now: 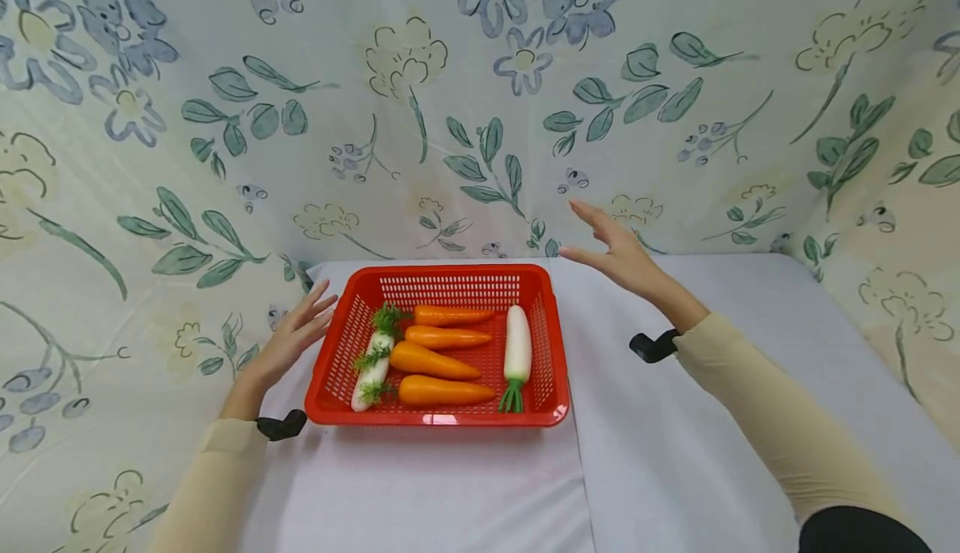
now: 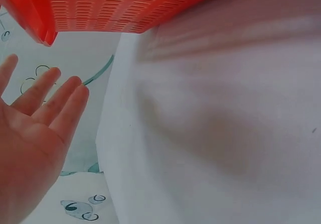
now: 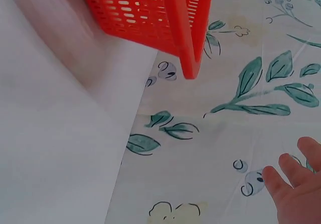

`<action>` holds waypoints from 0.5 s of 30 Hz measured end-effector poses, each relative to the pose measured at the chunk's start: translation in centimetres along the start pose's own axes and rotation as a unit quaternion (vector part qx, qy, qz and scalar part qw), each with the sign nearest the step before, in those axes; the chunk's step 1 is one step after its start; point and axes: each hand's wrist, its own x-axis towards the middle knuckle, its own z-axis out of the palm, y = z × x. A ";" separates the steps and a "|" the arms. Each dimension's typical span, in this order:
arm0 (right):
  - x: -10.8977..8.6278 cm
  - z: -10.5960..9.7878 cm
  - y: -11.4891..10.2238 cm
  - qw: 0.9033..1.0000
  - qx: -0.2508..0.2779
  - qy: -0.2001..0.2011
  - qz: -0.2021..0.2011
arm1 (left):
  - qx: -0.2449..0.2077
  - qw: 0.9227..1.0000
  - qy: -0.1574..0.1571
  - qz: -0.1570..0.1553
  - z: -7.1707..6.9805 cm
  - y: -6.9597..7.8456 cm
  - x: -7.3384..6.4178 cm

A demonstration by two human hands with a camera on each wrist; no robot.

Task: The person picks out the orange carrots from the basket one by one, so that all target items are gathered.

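A red plastic basket with slotted walls stands on the white cloth. Several orange carrots lie in its middle, pointing right. Along the left wall rests a white radish with frilly greens over it. Another white radish lies near the right wall, its green stalks toward the front. My left hand is beside the basket's left wall, fingers extended; the left wrist view shows the palm apart from the basket. To the right of the basket, my right hand hovers in the air with fingers spread, holding nothing.
White cloth covers the table, with a seam running in front of the basket. A floral curtain hangs behind the table and along its sides. Each wrist wears a black camera mount.
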 end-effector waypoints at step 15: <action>3.0 4.0 -2.5 0.994 0.069 -0.075 -0.025 | -0.082 0.996 0.009 -0.026 0.7 -0.6 -0.2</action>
